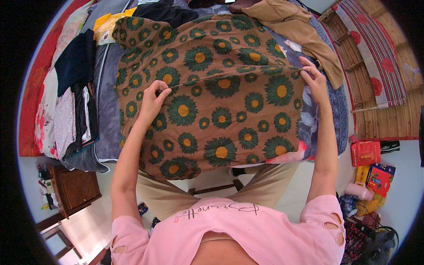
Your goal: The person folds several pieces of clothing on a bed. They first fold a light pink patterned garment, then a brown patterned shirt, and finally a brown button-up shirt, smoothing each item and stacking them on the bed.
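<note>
A brown cloth with green and yellow flowers [221, 117] lies spread over the bed before me, its near edge hanging over the bed's side. My left hand [155, 97] pinches a raised fold of it between thumb and fingers, left of the middle. At the cloth's right edge, my right hand [313, 79] pinches the other end of the same fold, with some fingers extended. The fold runs in a slanting line between both hands. Whether the cloth is a garment or a plain piece of fabric, I cannot tell.
Folded clothes [71, 116] lie at the left on the grey bedding [107, 139]. A yellow and white packet [107, 28] and black clothing [162, 13] are beyond the cloth. A tan garment [298, 29] lies at the back right. Boxes [366, 153] and bags stand beside the bed.
</note>
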